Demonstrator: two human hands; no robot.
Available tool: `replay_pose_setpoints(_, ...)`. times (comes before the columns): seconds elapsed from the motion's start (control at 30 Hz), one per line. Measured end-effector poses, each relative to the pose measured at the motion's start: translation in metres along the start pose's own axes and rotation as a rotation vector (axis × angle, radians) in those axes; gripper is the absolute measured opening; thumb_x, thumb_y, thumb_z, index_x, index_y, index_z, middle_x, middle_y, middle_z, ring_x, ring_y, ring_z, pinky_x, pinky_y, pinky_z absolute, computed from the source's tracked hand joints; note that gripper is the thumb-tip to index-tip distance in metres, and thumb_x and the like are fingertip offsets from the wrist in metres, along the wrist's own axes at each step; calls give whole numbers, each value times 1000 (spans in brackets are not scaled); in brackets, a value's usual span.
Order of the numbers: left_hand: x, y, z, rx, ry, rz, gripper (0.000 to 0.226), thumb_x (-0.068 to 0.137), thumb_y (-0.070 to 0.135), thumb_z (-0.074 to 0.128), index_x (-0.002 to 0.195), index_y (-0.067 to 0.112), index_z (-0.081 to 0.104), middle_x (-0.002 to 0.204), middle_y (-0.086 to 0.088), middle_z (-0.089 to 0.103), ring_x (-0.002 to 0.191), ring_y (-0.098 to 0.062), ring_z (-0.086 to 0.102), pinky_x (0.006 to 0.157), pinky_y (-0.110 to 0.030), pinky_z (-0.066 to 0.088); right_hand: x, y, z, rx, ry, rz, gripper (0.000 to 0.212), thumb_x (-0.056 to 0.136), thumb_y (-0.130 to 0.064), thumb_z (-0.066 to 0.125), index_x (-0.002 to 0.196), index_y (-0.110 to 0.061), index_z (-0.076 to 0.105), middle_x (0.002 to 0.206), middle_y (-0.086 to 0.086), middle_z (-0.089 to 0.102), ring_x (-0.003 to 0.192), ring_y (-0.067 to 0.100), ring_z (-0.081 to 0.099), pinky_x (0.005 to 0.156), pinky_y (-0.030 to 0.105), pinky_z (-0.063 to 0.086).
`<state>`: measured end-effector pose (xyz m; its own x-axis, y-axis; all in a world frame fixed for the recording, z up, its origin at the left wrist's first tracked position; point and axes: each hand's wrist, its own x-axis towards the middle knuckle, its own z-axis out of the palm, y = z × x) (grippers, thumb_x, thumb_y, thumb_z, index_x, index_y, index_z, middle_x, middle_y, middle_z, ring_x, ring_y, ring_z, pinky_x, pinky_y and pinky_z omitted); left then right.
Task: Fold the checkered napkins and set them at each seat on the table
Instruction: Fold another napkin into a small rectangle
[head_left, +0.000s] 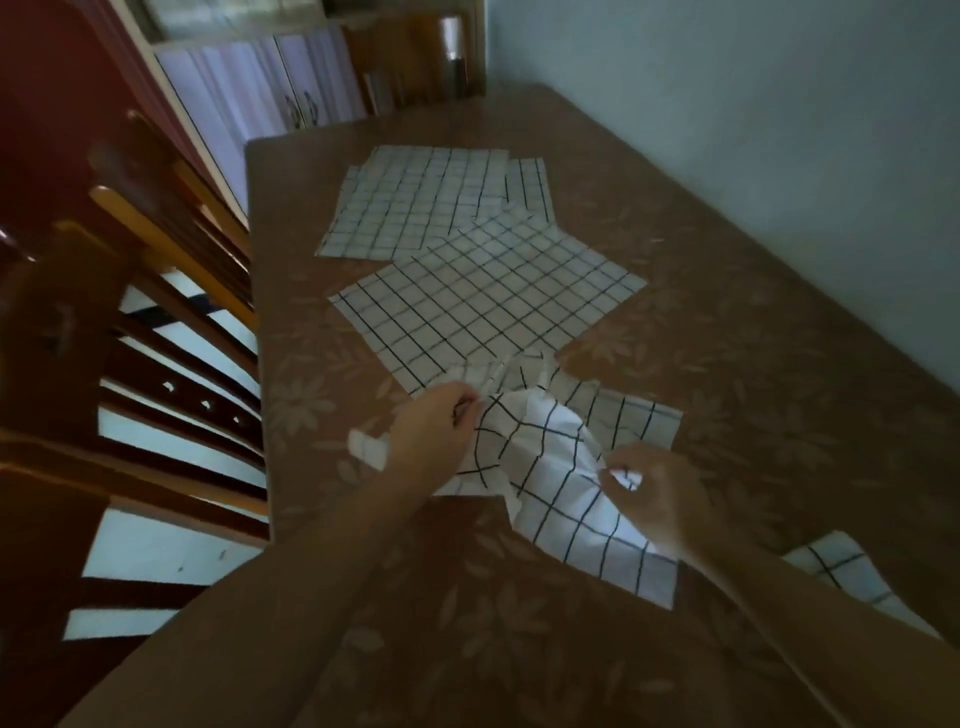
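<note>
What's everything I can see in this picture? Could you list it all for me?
table: one, brown with a leaf pattern, fills the middle.
flat napkins: at least two, white with dark checks, overlapping at the table's far middle.
held napkin: one, same check, crumpled at the near middle.
napkin corner: one, checked, near right edge.
chairs: two or more, dark wood, along the left.
cabinet: one, pale, far left.
wall: one, pale grey-green, right.
left hand: fingers pinching the held napkin.
right hand: fingers pinching the held napkin.

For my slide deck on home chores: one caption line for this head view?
Both hands, left hand and right hand, pinch a crumpled checkered napkin over the brown floral table.
</note>
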<state>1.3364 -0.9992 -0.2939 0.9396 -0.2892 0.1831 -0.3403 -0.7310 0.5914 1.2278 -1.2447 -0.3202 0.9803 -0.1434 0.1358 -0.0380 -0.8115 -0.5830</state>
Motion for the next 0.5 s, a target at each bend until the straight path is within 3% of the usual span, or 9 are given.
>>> replay_pose_setpoints(0.1,-14,34,-47,-87,30,105,14,97,27,55,97,17,65,86,3,68,78,-13,62,73,-35,53,-20,-41,-34,67,-152,67,7,84,-30,73,81,-25,68,75,-18,61,69,-4,58,59,2,36)
replay_pose_setpoints(0.2,-37,68,-100,-112,2,214,11,98,25,53,101,19,63,87,7,65,78,-10,59,74,-32,52,-32,-87,-75,93,-96,-38,8,91,-29,64,84,-27,69,75,-14,66,68,-3,61,59,6,44)
replay_pose_setpoints(0.3,-67,99,-152,-140,-13,288,11,99,24,52,102,20,62,91,7,67,85,-12,62,80,-38,53,-42,-137,-118,67,125,-231,19,83,-28,58,98,-41,58,98,-15,62,93,12,59,75,20,49)
replay_pose_setpoints(0.33,-78,108,-167,-149,-6,303,12,99,24,51,102,20,62,93,7,67,88,-13,62,81,-39,52,-47,-151,-128,-51,197,-302,35,78,-31,58,112,-37,55,115,-8,59,110,18,54,89,28,49)
replay_pose_setpoints(0.4,-98,124,-195,-148,12,343,13,99,25,50,104,20,62,94,8,67,89,-11,62,81,-37,52,-63,-179,-147,-307,299,-399,66,73,-34,60,136,-29,41,143,5,44,133,26,38,109,44,34)
replay_pose_setpoints(0.43,-107,131,-207,-135,14,361,14,100,25,50,105,21,62,93,9,67,85,-5,62,77,-33,52,-72,-193,-158,-381,311,-434,68,72,-34,63,137,-30,42,147,4,41,136,26,34,111,46,25)
replay_pose_setpoints(0.5,-124,141,-228,-123,2,375,15,101,26,48,106,22,61,87,11,64,69,6,56,64,-24,45,-88,-217,-176,-432,278,-521,44,73,-32,70,116,-33,62,137,-3,54,129,19,43,110,39,17)
